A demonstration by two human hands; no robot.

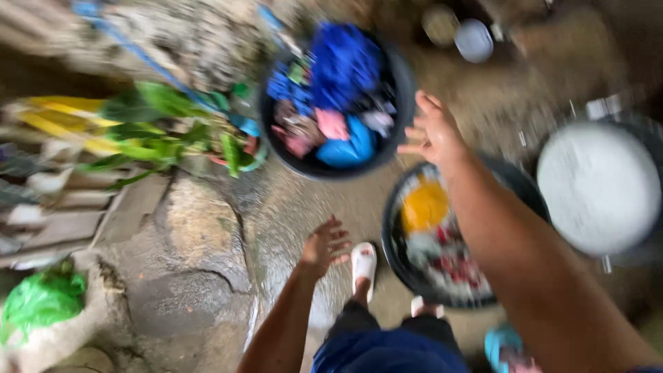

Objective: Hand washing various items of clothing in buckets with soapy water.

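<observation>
Fingers first: on our right hand they are spread loose and wide, holding nothing, the tips hanging over the rim of the black tub of laundry at about twelve o'clock from us. That tub is heaped with a blue cloth, pink pieces and darker bits, all smeared by motion blur. Our left hand hangs lower, near six o'clock, fingers fanned open and empty above the wet concrete floor.

Just right of that hand our white sandals stand on the floor, and beside them, at four o'clock, sits a second dark basin with a yellow item and red-and-white pieces in soapy water; our right forearm crosses above it. Out at three o'clock there is a round white basin, pale and foamy-looking.

Swinging to nine and ten o'clock, we see green leaves and yellow stalks lying by the wall. Down at eight o'clock sits a green plastic bag. Up at one o'clock, two small round containers, too blurred to tell more.
</observation>
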